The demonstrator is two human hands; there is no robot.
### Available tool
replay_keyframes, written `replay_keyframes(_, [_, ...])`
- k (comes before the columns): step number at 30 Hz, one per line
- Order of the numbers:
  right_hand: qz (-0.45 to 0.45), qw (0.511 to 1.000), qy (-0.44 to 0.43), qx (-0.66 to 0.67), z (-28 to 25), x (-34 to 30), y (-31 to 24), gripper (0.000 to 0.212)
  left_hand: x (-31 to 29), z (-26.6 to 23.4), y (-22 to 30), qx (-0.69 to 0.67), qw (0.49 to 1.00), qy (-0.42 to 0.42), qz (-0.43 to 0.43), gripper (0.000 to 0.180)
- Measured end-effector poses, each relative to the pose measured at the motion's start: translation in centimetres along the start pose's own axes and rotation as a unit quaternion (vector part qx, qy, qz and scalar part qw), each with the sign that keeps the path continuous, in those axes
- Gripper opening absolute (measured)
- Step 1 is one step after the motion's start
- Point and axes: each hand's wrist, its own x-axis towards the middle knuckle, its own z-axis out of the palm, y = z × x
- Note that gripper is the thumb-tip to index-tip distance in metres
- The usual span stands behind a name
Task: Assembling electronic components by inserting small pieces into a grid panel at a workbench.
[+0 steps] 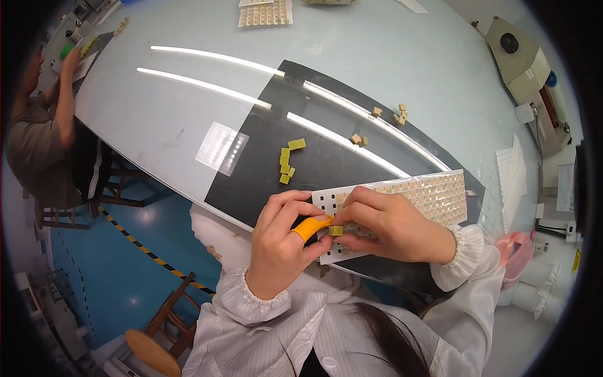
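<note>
A small yellow-green block [336, 230] is between the fingertips of both my hands, above the left end of a white sheet [330, 256]. The sheet has rows of dark square marks and many small tan pieces [433, 198] on it. An orange finger cot covers one finger of my left hand [281, 235], its tip touching close by the block; that hand's thumb is just below. My right hand [392, 226] lies over the sheet, fingers bent and closed at the block. The fingertips partly hide the exact contact.
Several yellow-green blocks [285, 160] lie on the black mat [251, 147], with tan blocks [356, 139] farther right. A clear plastic piece [221, 149] overlaps the mat's left edge. Another filled sheet [265, 12] is at the back. A person [47, 132] sits at far left; a stool [154, 352] stands lower left.
</note>
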Motion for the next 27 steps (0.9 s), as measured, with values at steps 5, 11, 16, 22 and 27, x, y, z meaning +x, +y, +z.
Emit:
replay_keyframes(5, [0.006, 1.0, -0.002, 0.012, -0.13, 0.18, -0.09, 0.029, -0.04, -0.05, 0.07, 0.004, 1.0, 0.001, -0.007, 0.025])
replay_keyframes(11, [-0.007, 1.0, 0.001, 0.002, 0.01, 0.23, -0.06, 0.028, -0.05, 0.06, -0.03, 0.004, 1.0, -0.001, -0.011, 0.025])
replay_keyframes(16, [0.009, 1.0, -0.005, 0.014, 0.11, 0.33, -0.37, 0.027, 0.03, -0.02, -0.01, 0.004, 1.0, -0.001, -0.01, 0.025])
replay_keyframes(22, [-0.003, 1.0, -0.003, 0.003, 0.23, 0.24, -0.1, 0.027, -0.04, -0.01, -0.02, 0.007, 1.0, -0.002, -0.007, 0.024])
replay_keyframes(27, [0.0, 1.0, -0.005, 0.011, 0.1, 0.36, -0.29, 0.027, -0.14, -0.02, 0.03, 0.007, 1.0, 0.002, -0.013, 0.023])
